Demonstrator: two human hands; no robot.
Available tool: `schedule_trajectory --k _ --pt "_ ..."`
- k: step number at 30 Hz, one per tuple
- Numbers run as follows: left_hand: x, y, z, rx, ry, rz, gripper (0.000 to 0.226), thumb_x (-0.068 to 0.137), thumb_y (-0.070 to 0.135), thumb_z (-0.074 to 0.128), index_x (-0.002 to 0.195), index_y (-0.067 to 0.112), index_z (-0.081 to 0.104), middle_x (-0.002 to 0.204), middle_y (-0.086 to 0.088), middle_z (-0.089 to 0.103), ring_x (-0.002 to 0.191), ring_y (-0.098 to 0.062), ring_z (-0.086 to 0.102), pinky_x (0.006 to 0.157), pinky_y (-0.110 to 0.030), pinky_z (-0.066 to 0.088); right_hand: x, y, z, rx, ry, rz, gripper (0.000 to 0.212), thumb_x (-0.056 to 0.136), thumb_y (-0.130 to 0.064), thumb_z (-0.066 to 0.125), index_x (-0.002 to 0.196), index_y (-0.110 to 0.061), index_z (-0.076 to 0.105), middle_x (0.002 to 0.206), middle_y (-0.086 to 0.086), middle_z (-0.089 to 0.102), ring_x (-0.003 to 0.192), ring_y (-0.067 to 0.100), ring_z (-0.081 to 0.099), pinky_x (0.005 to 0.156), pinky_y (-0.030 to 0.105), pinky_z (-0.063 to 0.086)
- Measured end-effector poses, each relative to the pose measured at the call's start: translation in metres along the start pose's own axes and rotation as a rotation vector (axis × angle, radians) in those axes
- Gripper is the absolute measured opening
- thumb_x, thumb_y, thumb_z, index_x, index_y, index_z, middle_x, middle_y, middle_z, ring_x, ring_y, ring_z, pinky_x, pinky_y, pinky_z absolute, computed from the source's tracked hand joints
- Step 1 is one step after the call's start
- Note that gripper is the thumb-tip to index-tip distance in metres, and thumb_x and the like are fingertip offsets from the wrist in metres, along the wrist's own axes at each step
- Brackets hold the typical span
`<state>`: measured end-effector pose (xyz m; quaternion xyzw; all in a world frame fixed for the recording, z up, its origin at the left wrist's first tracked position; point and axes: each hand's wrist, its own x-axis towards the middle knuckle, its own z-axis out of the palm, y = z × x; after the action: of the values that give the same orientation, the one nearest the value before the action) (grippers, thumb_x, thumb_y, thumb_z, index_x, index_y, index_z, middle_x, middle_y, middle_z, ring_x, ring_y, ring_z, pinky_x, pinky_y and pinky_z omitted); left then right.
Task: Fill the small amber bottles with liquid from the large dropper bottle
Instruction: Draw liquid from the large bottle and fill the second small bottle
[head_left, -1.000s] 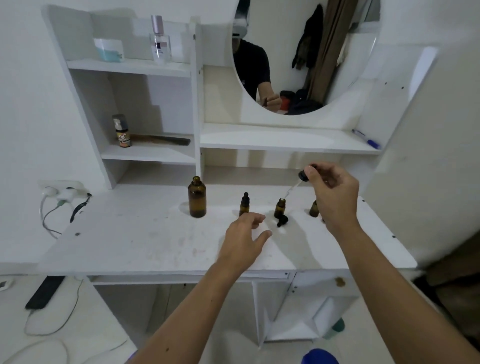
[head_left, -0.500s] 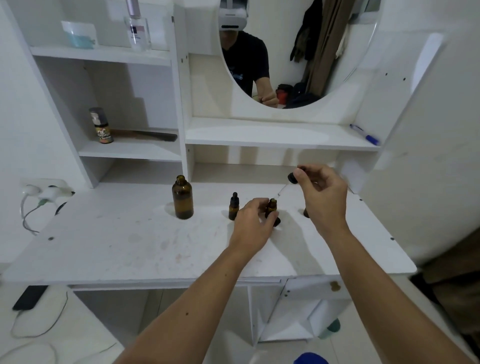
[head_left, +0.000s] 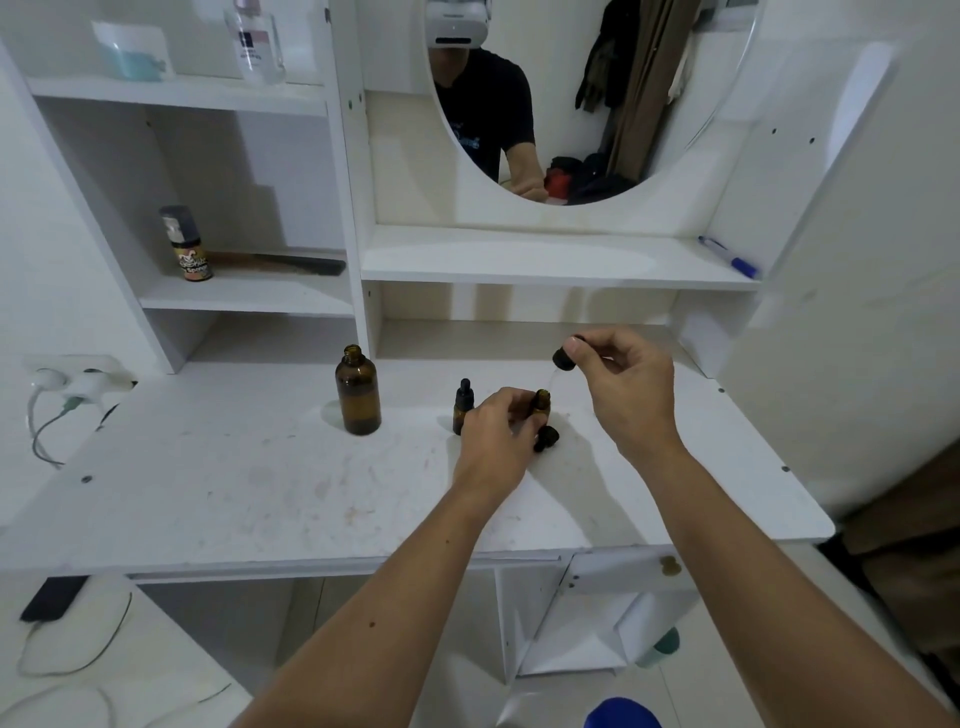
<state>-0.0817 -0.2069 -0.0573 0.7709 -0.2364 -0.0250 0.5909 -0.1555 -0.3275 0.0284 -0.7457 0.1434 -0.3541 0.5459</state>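
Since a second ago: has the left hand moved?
Yes. The left hand went forward across the desk, away from its front edge, and now grips the open small bottle beside the capped one.

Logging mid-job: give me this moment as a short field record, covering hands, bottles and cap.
left hand: steadying open small amber bottle
right hand: holding dropper above that bottle
large dropper bottle: open, upright on desk
capped small bottle: upright, left of open one
loose cap: on desk beside open bottle

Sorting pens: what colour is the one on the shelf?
Blue pen, white barrel; head view.
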Motion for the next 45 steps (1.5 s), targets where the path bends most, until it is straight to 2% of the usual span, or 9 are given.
schedule_trajectory --k 7,12,16,20,26,32,34,38,45 --pt "0.0 -0.002 0.0 0.004 -0.015 -0.001 0.016 0.097 0.017 0.069 0.112 0.022 0.07 0.101 0.015 0.073 0.095 0.009 0.065 0.084 -0.007 0.048 -0.001 -0.005 0.003 -0.036 -0.052 -0.018 0.005 0.099 -0.013 0.074 0.1 -0.015 0.078 0.086 -0.002 0.082 0.089 0.012 0.079 0.089 0.023 0.059" --pt "0.001 -0.002 0.0 -0.008 -0.018 -0.011 0.015 0.097 0.017 0.068 0.109 0.026 0.068 0.102 0.014 0.074 0.099 0.001 0.069 0.093 -0.018 0.052 -0.002 -0.01 0.003 -0.019 -0.053 0.007 0.006 0.097 -0.013 0.076 0.102 -0.015 0.079 0.087 -0.001 0.082 0.09 0.012 0.079 0.091 0.023 0.059" --pt "0.0 -0.001 0.0 0.008 -0.019 -0.002 0.014 0.098 0.016 0.068 0.11 0.022 0.069 0.099 0.014 0.074 0.094 0.005 0.068 0.084 -0.006 0.048 0.0 -0.008 0.005 -0.051 -0.013 0.026 0.007 0.097 -0.012 0.075 0.092 -0.013 0.08 0.082 -0.003 0.081 0.083 0.011 0.077 0.077 0.015 0.055" --pt "0.0 -0.001 0.0 0.026 -0.011 0.001 0.015 0.098 0.018 0.069 0.111 0.022 0.07 0.102 0.015 0.073 0.097 0.004 0.067 0.087 -0.009 0.049 0.0 -0.007 0.006 -0.064 0.012 0.021 0.009 0.097 -0.012 0.075 0.089 -0.013 0.08 0.081 -0.006 0.081 0.079 0.003 0.075 0.073 0.011 0.051" --pt "0.0 -0.001 0.001 0.044 -0.011 -0.004 0.018 0.098 0.019 0.069 0.115 0.021 0.07 0.106 0.014 0.073 0.099 0.004 0.066 0.087 -0.009 0.048 -0.004 -0.008 0.001 -0.014 0.009 0.023 0.008 0.098 -0.014 0.075 0.105 -0.013 0.079 0.089 -0.002 0.082 0.09 0.008 0.079 0.089 0.023 0.059" --pt "-0.001 0.0 0.0 0.065 -0.015 -0.004 0.02 0.098 0.018 0.068 0.118 0.021 0.069 0.11 0.011 0.072 0.102 0.001 0.066 0.094 -0.018 0.052 -0.009 -0.026 -0.007 0.003 0.044 0.022 0.01 0.099 -0.021 0.075 0.108 -0.018 0.077 0.094 -0.007 0.082 0.089 -0.005 0.076 0.061 0.017 0.05" --pt "-0.003 0.001 0.0 0.082 -0.014 -0.014 0.023 0.098 0.021 0.068 0.121 0.02 0.068 0.115 0.01 0.071 0.106 -0.003 0.066 0.099 -0.024 0.053 -0.01 -0.033 -0.01 0.024 0.075 -0.003 0.009 0.1 -0.022 0.075 0.107 -0.018 0.077 0.094 -0.006 0.082 0.089 -0.003 0.077 0.058 0.016 0.051" --pt "-0.011 0.005 -0.005 0.111 0.01 -0.026 0.029 0.099 0.022 0.067 0.127 0.015 0.066 0.119 0.005 0.07 0.111 -0.009 0.065 0.103 -0.029 0.051 -0.018 -0.047 -0.005 0.086 0.084 -0.053 0.006 0.098 -0.013 0.075 0.103 -0.016 0.077 0.09 -0.009 0.081 0.087 0.001 0.078 0.077 0.012 0.056" --pt "-0.044 0.007 -0.032 0.06 0.047 -0.047 0.026 0.102 0.018 0.061 0.127 0.016 0.068 0.121 0.005 0.071 0.109 -0.006 0.065 0.103 -0.025 0.052 -0.034 -0.063 0.018 0.166 0.017 -0.072 0.008 0.096 -0.007 0.077 0.103 -0.011 0.078 0.089 -0.005 0.082 0.088 0.01 0.081 0.085 0.018 0.059"
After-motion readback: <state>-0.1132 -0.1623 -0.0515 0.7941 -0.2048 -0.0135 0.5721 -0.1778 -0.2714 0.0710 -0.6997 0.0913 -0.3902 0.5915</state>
